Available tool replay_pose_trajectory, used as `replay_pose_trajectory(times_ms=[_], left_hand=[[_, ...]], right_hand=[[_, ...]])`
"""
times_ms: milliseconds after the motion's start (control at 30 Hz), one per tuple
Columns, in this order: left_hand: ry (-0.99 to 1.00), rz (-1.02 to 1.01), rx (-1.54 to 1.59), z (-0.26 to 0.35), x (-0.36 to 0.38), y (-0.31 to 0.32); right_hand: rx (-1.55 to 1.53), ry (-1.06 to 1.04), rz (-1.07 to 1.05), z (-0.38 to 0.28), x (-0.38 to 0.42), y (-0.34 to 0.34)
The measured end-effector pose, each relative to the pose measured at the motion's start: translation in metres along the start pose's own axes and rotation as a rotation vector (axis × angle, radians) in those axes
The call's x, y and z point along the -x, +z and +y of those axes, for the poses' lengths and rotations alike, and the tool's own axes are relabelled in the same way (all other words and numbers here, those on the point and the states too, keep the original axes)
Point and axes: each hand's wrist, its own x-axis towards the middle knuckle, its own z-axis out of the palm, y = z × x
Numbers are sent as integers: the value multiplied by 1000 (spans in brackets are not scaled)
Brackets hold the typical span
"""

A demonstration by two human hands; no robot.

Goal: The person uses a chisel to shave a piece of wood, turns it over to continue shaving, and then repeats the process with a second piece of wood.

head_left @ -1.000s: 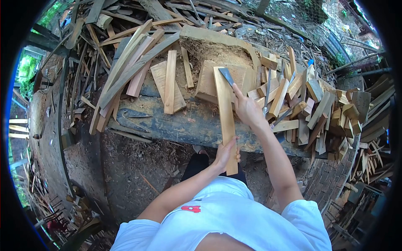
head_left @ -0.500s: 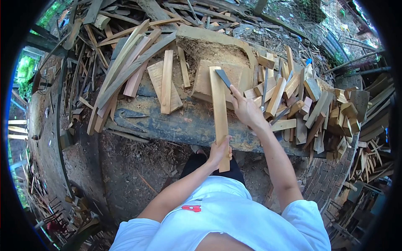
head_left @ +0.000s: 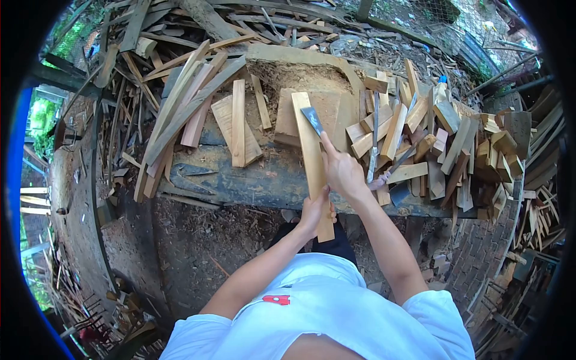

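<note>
My left hand (head_left: 314, 213) is wrapped round the lower part of a long pale wooden board (head_left: 309, 144), near its end by my lap. The far end of the board leans on a thick wooden block (head_left: 287, 129) on the workbench. My right hand (head_left: 347, 173) is closed round a hand tool with a dark flat blade (head_left: 312, 120) that widens away from the fingers; its handle is hidden in my grip. The blade lies over the right side of the board, close to the upper end. Both hands are near each other along the board.
A worn, dark bench (head_left: 252, 186) runs across in front of me. Many offcuts (head_left: 396, 132) are heaped on its right, beside a long thin metal tool (head_left: 374, 144). Long strips (head_left: 180, 114) lean at the left, near a short upright piece (head_left: 238, 123). Scrap wood (head_left: 288, 24) lies behind.
My right hand has come down and slightly left with the tool, nearer my left hand. The blade has turned to show more of its face. The board's upper end has shifted left.
</note>
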Motion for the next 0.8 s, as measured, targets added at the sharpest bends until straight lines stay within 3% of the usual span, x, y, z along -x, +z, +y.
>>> replay_pose_trajectory(times_ms=[133,333,400,533,600,733,800], left_hand=[[-23,-6,-16,3,3,5],[-14,-35,26,7,10,11],[-23,-34,43,8,10,13],[-33,-33,54,6,9,9],[-17,-59,53,5,7,8],[-41,-42,62,9,11,12],[-68,-39,81,9,11,12]], right_hand=[[1,23,-52,5,6,-4],[-43,-91,110,11,-48,11],[-28,-23,-18,3,-18,-3],[-6,-11,-70,5,-19,-2],[-47,-67,42,9,-58,10],[-28,-76,44,6,-55,6],[-47,24,-107,0,-24,-8]])
